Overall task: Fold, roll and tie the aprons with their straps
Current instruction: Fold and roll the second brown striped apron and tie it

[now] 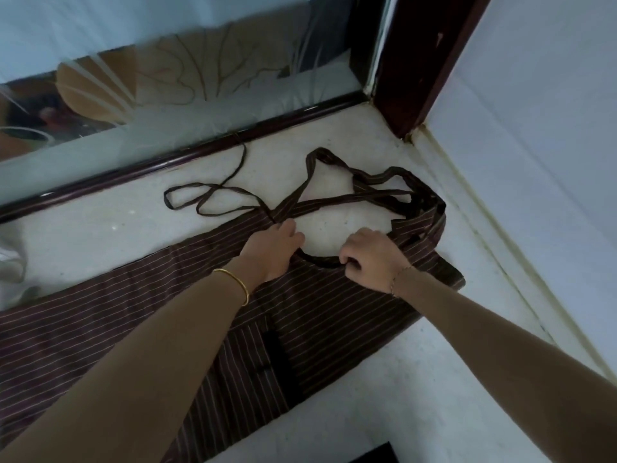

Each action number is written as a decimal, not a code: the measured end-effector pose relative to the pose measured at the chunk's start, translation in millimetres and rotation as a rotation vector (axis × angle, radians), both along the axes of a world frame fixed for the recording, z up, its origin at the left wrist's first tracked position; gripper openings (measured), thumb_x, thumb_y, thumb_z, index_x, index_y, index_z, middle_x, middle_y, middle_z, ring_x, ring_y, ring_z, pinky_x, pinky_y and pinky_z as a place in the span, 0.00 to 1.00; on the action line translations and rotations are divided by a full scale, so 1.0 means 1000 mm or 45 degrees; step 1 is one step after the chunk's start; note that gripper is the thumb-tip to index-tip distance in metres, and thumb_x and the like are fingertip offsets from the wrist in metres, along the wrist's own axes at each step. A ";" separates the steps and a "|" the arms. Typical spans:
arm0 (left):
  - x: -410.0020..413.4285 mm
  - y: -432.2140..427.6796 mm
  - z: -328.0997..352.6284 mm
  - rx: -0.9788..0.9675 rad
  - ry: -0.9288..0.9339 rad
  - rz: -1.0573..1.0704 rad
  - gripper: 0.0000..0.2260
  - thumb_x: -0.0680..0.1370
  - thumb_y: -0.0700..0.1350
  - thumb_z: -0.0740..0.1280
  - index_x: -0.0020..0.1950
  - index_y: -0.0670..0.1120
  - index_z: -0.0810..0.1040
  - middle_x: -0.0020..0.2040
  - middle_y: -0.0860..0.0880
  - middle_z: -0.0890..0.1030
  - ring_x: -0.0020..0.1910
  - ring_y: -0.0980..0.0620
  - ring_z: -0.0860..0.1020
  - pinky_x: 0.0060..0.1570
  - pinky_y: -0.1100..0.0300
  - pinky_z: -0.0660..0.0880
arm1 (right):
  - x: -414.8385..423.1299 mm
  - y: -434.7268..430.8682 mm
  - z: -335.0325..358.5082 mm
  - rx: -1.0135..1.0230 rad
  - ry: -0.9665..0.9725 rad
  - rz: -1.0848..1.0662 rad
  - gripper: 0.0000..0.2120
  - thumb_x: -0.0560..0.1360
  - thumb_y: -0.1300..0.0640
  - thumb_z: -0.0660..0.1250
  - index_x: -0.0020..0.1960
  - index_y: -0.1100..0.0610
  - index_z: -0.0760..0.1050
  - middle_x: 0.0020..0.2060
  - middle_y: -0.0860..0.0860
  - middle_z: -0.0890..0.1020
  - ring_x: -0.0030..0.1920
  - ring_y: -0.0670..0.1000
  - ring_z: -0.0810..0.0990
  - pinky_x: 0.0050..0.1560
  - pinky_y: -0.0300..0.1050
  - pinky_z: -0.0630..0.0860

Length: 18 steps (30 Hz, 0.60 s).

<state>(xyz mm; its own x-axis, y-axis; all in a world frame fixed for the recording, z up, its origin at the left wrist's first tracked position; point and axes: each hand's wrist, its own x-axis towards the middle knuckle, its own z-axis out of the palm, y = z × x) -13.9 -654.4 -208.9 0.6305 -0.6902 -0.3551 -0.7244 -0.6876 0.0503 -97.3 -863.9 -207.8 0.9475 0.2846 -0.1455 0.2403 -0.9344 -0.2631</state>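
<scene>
Pale stone tabletop (pixel 100 235) beside frosted glass (pixel 200 78). Striped apron (pixel 334 312) spread flat for folding; our right grip (pixel 370 253) pinches its top hem, left grip (pixel 273 245) steadies the cloth, clench unclear.

free: bare counter (pixel 83 235) left of straps (pixel 213 198) | blocked: window frame (pixel 167 162) behind, wall (pixel 534 162) right

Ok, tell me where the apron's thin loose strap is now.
In the head view the thin strap lies looped on the white ledge, left of centre, beyond the left hand, its far end reaching the dark frame of the glass panel.
</scene>
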 end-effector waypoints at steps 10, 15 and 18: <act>0.021 0.001 0.005 0.172 -0.019 -0.073 0.11 0.78 0.37 0.60 0.60 0.43 0.70 0.60 0.43 0.65 0.53 0.47 0.70 0.48 0.53 0.75 | 0.004 -0.012 -0.001 -0.278 0.271 0.115 0.19 0.79 0.43 0.56 0.58 0.56 0.75 0.53 0.51 0.74 0.54 0.51 0.70 0.49 0.42 0.64; 0.019 -0.008 0.005 0.237 -0.098 -0.069 0.14 0.77 0.33 0.61 0.61 0.41 0.69 0.62 0.42 0.65 0.53 0.46 0.72 0.48 0.54 0.75 | 0.010 -0.023 0.004 -0.302 0.435 0.094 0.21 0.81 0.44 0.52 0.58 0.57 0.75 0.53 0.52 0.77 0.55 0.52 0.71 0.53 0.44 0.67; 0.016 -0.012 0.003 0.257 -0.135 -0.056 0.14 0.76 0.32 0.62 0.61 0.41 0.69 0.61 0.42 0.66 0.52 0.46 0.73 0.47 0.54 0.75 | 0.009 -0.025 0.003 -0.390 0.515 0.047 0.22 0.81 0.42 0.50 0.59 0.56 0.75 0.53 0.51 0.78 0.57 0.52 0.72 0.54 0.44 0.65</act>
